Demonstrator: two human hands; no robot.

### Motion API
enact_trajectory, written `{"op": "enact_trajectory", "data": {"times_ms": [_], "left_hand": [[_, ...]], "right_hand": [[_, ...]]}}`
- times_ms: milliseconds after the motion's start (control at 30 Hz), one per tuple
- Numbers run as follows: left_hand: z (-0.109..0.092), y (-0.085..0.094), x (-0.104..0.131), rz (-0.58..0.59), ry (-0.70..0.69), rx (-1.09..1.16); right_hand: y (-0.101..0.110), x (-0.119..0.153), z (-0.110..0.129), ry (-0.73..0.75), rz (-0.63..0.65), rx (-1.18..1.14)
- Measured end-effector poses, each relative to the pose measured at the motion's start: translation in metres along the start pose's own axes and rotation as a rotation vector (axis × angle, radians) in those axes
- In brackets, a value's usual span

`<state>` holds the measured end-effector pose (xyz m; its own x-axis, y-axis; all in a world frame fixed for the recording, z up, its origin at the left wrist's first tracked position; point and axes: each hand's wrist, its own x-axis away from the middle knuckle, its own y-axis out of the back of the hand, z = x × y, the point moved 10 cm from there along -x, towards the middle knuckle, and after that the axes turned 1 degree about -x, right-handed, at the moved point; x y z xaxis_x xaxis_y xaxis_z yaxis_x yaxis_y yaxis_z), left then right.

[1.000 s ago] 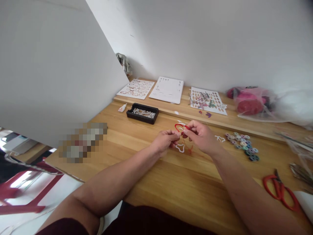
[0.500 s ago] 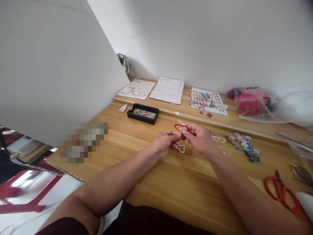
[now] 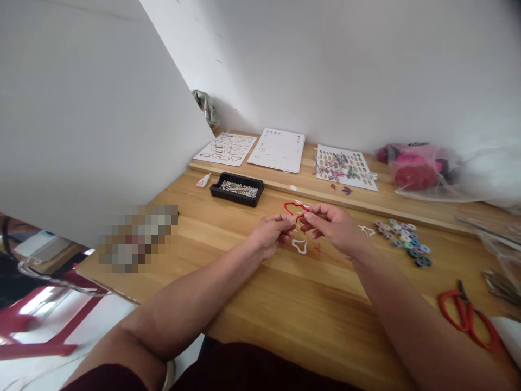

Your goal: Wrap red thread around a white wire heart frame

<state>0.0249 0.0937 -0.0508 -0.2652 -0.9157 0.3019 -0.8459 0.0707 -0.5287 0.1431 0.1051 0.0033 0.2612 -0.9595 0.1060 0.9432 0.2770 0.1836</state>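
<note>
Red looped strip (image 3: 299, 205) reaches crosswise, leftward from the pinching right hand (image 3: 331, 225); the left hand (image 3: 275, 234) pinches at its near edge, hold unclear.

Dark maroon top (image 3: 252, 372); short left sleeve (image 3: 108, 379)

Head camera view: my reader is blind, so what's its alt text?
A person's right hand pinches a red curved outline piece over a wooden table, left hand closed at its other end. White outline cutouts lie nearby, coloured bobbins and red-handled scissors right, a black tray of beads left.
</note>
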Motion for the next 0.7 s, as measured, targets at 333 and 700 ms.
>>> {"op": "enact_trajectory", "data": {"times_ms": [333,700], "left_hand": [[0.000,0.003,-0.002,0.002,-0.049,-0.018],[0.005,-0.001,0.000,-0.001,-0.032,-0.030]], "right_hand": [[-0.006,0.001,-0.003,0.008,-0.046,0.051],[-0.002,-0.001,-0.007,0.001,-0.136,-0.049]]}}
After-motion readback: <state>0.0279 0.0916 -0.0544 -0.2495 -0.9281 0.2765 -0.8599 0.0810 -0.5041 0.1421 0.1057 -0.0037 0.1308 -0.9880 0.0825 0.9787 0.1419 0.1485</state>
